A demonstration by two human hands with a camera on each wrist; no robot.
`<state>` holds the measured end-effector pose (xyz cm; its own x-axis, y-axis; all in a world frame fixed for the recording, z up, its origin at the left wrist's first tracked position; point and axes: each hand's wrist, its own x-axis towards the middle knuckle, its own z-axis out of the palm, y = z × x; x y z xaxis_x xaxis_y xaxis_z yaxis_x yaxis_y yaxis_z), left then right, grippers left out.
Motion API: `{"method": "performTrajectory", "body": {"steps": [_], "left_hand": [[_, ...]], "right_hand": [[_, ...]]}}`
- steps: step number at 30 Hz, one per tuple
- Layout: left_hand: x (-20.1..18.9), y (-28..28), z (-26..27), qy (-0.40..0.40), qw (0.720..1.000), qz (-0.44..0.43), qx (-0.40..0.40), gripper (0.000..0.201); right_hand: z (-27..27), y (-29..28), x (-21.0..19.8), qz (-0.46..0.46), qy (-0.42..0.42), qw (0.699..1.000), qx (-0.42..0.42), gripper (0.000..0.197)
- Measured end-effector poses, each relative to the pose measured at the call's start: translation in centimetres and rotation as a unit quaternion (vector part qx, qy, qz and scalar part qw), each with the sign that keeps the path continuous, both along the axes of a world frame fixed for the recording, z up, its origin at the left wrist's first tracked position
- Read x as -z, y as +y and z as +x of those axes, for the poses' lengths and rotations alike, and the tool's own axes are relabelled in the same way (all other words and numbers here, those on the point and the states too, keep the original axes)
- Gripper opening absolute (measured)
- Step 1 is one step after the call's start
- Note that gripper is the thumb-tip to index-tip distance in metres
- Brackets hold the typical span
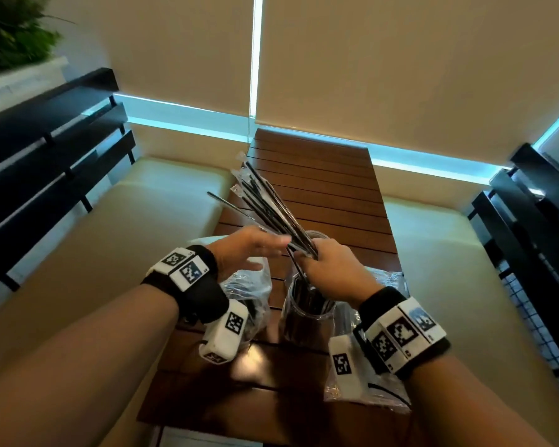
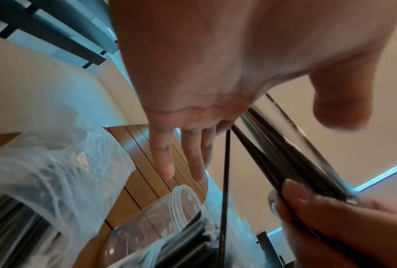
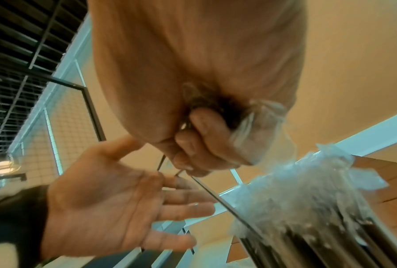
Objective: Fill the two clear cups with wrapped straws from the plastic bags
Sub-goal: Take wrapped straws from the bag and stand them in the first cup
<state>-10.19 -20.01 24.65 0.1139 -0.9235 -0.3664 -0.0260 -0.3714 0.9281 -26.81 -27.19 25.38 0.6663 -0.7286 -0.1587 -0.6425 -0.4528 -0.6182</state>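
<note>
My right hand (image 1: 328, 269) grips a bundle of black wrapped straws (image 1: 265, 201) by its lower end, and the bundle fans up and to the left over the table. One thin straw (image 2: 225, 181) hangs from the bundle down toward the near clear cup (image 1: 304, 311), which holds several straws. A second clear cup (image 1: 318, 235) peeks out just behind the right hand. My left hand (image 1: 249, 250) is beside the bundle, palm open and fingers (image 2: 167, 163) straight, holding nothing. In the right wrist view my curled fingers (image 3: 199, 130) wrap the straw ends.
A crumpled plastic bag (image 1: 249, 291) with straws lies under my left wrist, another bag (image 1: 362, 366) under my right wrist. The slatted wooden table (image 1: 329, 175) is narrow, with cream bench cushions (image 1: 110, 237) on both sides and dark slatted backrests (image 1: 46, 150) beyond.
</note>
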Motion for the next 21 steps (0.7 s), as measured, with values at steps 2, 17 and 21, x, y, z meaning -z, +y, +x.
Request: {"method": "performTrajectory", "body": {"steps": [2, 17, 21], "left_hand": [[0.1, -0.6, -0.5, 0.033, 0.999, -0.019, -0.037, 0.049], [0.3, -3.7, -3.8, 0.141, 0.947, -0.114, -0.265, 0.005], [0.1, -3.9, -2.7, -0.015, 0.939, -0.164, -0.301, 0.012]], "right_hand": [[0.3, 0.5, 0.6, -0.056, 0.007, 0.998, -0.002, 0.022], [1.2, 2.4, 4.8, -0.098, -0.028, 0.995, 0.017, 0.029], [0.9, 1.8, 2.6, -0.121, 0.028, 0.991, -0.046, 0.047]]}}
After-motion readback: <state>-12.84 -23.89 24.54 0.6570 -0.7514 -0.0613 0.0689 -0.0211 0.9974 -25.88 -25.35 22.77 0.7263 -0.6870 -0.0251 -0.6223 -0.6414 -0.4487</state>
